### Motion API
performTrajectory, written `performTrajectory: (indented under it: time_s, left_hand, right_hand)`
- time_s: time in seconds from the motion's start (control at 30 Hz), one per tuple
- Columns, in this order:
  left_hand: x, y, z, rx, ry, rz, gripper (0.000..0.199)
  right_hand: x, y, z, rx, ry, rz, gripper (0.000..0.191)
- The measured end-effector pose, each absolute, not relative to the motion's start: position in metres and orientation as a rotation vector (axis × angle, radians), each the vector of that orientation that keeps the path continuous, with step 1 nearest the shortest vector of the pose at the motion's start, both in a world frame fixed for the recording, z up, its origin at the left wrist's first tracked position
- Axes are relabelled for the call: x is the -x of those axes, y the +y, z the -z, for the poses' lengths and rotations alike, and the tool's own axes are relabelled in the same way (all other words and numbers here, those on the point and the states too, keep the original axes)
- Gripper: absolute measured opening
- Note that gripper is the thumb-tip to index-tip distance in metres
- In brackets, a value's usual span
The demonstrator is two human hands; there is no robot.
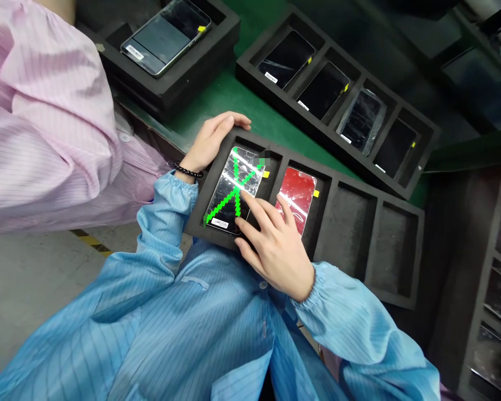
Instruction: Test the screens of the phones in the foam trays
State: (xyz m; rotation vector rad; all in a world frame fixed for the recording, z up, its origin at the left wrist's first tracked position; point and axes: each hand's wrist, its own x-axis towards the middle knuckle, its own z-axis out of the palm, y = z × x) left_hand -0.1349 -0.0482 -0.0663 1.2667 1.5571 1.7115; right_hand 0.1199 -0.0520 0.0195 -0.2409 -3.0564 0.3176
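Note:
A black foam tray [354,220] with several pockets lies in front of me. Its leftmost pocket holds a smartphone [223,195] whose lit screen shows jagged green lines crossing in an X, with glare over it. My left hand [217,136], with a beaded bracelet at the wrist, is curled over the tray's far left corner. Fingers apart, my right hand [275,239] reaches over the tray, its index fingertip at the smartphone's screen. Under my right hand's outer fingers lies a second smartphone [298,197] with a red screen, partly hidden.
Beyond, a second foam tray [250,69] holds several dark phones on the green tabletop [211,106]. A large phone [167,36] lies on stacked trays at upper left. A person's pink sleeve [54,100] is close on the left. More phones fill a rack [480,267] at right.

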Motion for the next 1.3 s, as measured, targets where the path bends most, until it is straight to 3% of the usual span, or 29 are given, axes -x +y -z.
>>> performTrajectory:
  time_s: [0.4, 0.57, 0.8, 0.93, 1.13, 1.3]
  left_hand:
    - [0.135, -0.048, 0.064, -1.254, 1.592, -1.685, 0.051]
    - [0.138, -0.05, 0.062, -1.241, 1.632, -1.605, 0.041]
    - [0.134, -0.048, 0.064, -1.23, 1.723, -1.639, 0.051]
    - [0.117, -0.078, 0.043, -1.252, 1.792, -1.696, 0.054]
    - [0.068, -0.143, 0.002, -1.679, 2.222, -1.153, 0.045]
    - [0.049, -0.137, 0.017, -1.72, 2.295, -0.812, 0.051]
  right_hand:
    - [-0.13, -0.065, -0.021, 0.286, -3.037, -0.525, 0.032]
    - [-0.13, -0.053, -0.035, 0.307, -2.953, -0.647, 0.032]
    - [-0.173, -0.02, -0.055, 0.675, -2.621, -0.517, 0.029]
    - [-0.201, -0.01, -0.049, 0.838, -2.553, -0.432, 0.028]
    - [-0.209, 0.006, -0.038, 0.87, -2.554, -0.399, 0.026]
    - [-0.189, 0.021, -0.014, 0.83, -2.595, -0.275, 0.029]
